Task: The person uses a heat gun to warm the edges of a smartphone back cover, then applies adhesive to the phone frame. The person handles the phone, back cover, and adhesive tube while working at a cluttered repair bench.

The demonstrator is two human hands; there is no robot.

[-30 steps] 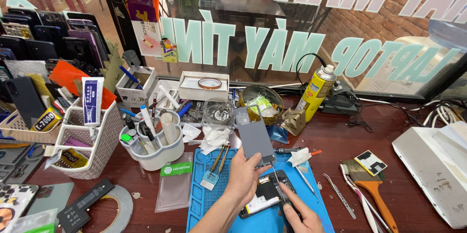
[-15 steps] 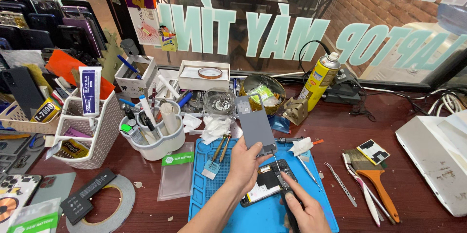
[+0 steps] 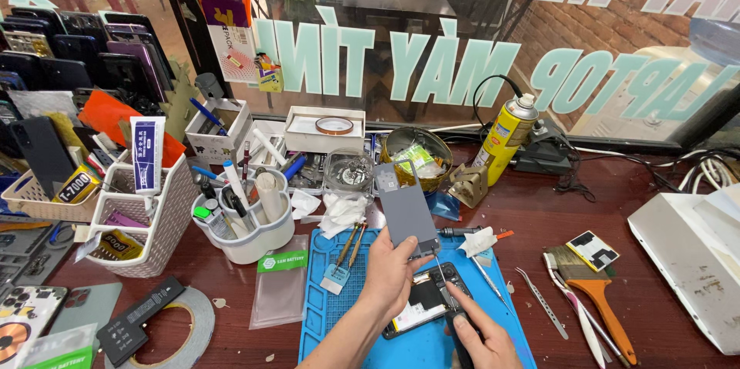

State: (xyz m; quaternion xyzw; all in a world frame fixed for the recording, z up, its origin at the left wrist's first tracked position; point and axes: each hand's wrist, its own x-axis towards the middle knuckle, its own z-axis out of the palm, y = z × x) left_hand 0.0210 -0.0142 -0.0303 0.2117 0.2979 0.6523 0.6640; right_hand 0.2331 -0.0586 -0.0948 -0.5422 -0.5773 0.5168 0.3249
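My left hand (image 3: pixel 391 276) holds up a thin grey rectangular panel (image 3: pixel 406 207), tilted back above an opened phone (image 3: pixel 426 301) that lies on a blue work mat (image 3: pixel 324 315). The phone's insides show dark parts and a pale patch. My right hand (image 3: pixel 479 338) sits at the bottom edge, its fingers closed on a dark slim tool (image 3: pixel 455 323) pressed against the phone's right side. The tool's tip is hidden.
A white tool cup (image 3: pixel 245 219) and a white basket (image 3: pixel 146 215) stand to the left. A yellow spray can (image 3: pixel 505 131), tweezers (image 3: pixel 543 301), an orange brush (image 3: pixel 597 303) and a tape roll (image 3: pixel 181 326) lie around the wooden table. Phones fill racks at far left.
The view has shifted slightly, with the hands drifting a little left in it. The grey panel stays lifted in my left hand; my right hand stays at the phone's edge.
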